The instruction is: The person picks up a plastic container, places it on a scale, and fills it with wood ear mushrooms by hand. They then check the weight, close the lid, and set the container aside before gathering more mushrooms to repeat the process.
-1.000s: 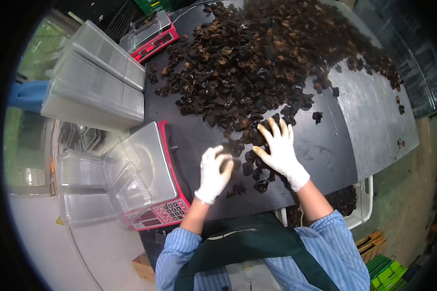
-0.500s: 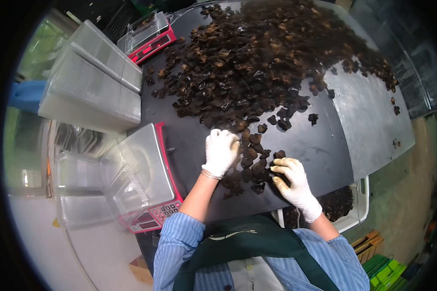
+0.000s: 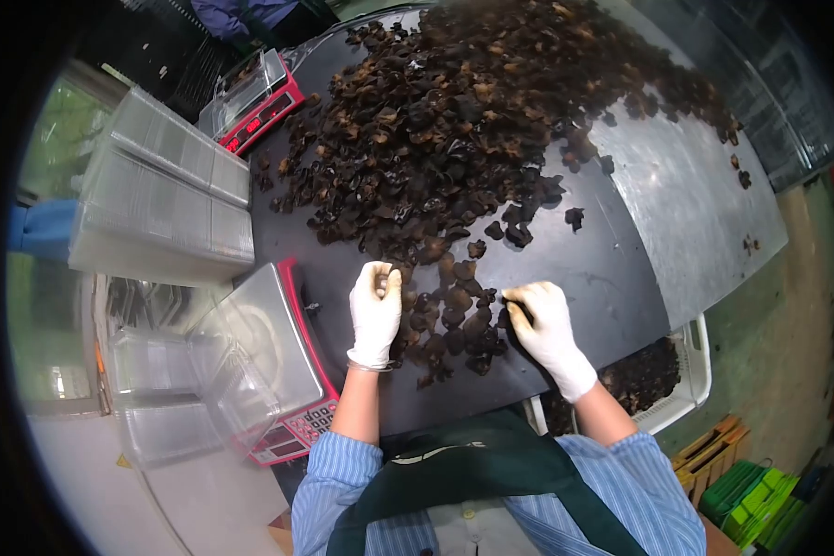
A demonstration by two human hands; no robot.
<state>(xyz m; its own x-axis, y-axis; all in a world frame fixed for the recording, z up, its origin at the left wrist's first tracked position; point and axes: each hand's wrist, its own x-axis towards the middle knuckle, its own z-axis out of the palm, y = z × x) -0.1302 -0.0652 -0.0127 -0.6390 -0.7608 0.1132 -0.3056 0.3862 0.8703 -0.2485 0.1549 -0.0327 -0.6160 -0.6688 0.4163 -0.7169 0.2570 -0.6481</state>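
Dark, wrinkled wood ear mushrooms [image 3: 459,310] lie in a small loose group on the black tabletop between my two white-gloved hands. At the left edge of this group is my left hand [image 3: 375,315], its fingers curled in toward the thumb; whatever they hold is hidden. My right hand [image 3: 545,335] is over the right edge, thumb and fingertips brought close together beside the dark pieces. Whether a piece sits between those tips is too small to tell. Beyond both hands spreads a large heap of wood ear mushrooms [image 3: 435,139].
On the left stand a red-framed scale [image 3: 259,343] with clear plastic trays [image 3: 236,385] on it, and tall stacks of clear containers [image 3: 167,195]. A second scale [image 3: 255,107] is farther back. Below the table's right edge is a white basket [image 3: 690,380] of dark pieces. A person's sleeve [image 3: 241,14] shows behind.
My left hand has drawn back slightly and left, its fingers now curled upward. The right hand has moved a little up and left, its fingers closer together. The camera view has shifted.
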